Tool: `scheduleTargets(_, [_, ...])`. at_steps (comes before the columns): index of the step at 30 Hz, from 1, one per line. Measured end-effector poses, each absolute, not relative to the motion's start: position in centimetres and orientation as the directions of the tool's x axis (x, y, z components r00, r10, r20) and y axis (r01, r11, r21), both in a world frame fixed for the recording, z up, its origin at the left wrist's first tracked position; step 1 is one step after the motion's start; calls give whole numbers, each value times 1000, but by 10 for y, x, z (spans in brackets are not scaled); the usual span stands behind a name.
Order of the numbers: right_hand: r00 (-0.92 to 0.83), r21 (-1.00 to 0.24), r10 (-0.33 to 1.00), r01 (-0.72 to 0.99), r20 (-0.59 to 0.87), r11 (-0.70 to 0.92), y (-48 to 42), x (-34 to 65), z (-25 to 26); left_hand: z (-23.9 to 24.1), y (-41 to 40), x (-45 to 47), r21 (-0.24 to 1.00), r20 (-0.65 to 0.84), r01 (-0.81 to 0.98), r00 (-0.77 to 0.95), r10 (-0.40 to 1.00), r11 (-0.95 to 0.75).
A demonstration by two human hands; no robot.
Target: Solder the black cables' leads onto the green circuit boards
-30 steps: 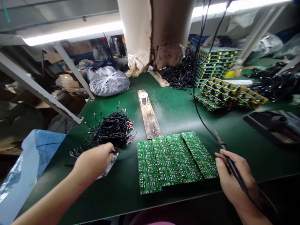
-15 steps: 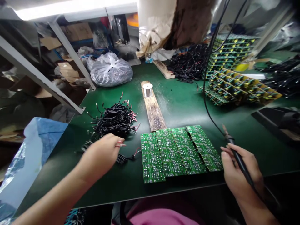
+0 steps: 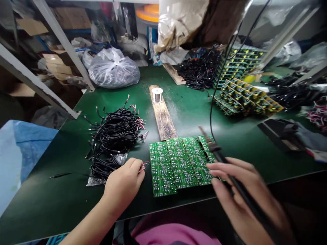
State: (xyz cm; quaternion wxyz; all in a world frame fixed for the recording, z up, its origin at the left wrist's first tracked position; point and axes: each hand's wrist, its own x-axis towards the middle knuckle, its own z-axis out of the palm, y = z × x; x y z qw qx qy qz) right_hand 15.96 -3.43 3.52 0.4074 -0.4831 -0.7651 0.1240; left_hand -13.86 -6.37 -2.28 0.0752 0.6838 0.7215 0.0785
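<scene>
Soldering iron (image 3: 217,151) in right hand (image 3: 242,200), wire end (image 3: 142,166) in left hand (image 3: 124,187)

Right fingers closed around the black handle, slightly blurred, tip pointing away above the far edge of 4 green circuit board strips (image 3: 176,163). Left fingers closed on the red-and-white wire end, just beside the strips' left edge. Black wire bundle (image 3: 116,131) and smaller wire bundle (image 3: 103,168) close by on the green mat (image 3: 51,200); solder spool (image 3: 157,95) on a scorched wooden plank (image 3: 163,122) beyond the strips.
</scene>
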Motion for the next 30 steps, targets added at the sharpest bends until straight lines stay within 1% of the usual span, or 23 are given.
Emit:
scheduleTargets(3, [-383,-606,785,500,487,619,-38,118,22,-19,-78,-142,370,-20,928,-40,999,44])
scheduleTargets(4, [-421,-640,773,438,475,632,-38,105,16,-17,-83,-144,420,-33,907,-27,999,39])
scheduleTargets(6, [-470,-736,772,315,427,599,-38,84,5,-14,-91,-144,493,-56,869,4,998,25])
scheduleTargets(8, [-510,-794,772,250,379,554,-37,68,-4,-13,-96,-143,540,-67,842,31,997,10])
scheduleTargets(11, [-520,-813,779,243,351,529,-38,56,-11,-14,-99,-140,580,-65,815,46,997,0])
scheduleTargets(16, [-512,-824,792,251,333,509,-40,52,-13,-18,-100,-137,598,-68,801,81,994,-24])
scheduleTargets(21, [-519,-808,774,239,363,539,-43,52,-12,-20,-100,-139,631,-49,774,100,994,-47])
scheduleTargets(24, [-510,-797,767,230,389,558,-42,53,-13,-18,-100,-140,683,-49,728,130,990,-62])
scheduleTargets(27, [-502,-790,760,217,414,573,-40,55,-16,-16,-101,-140,741,-94,671,135,986,-22])
scheduleTargets(30, [-504,-792,753,198,424,578,-41,58,-18,-16,-101,-141,774,-139,628,42,989,82])
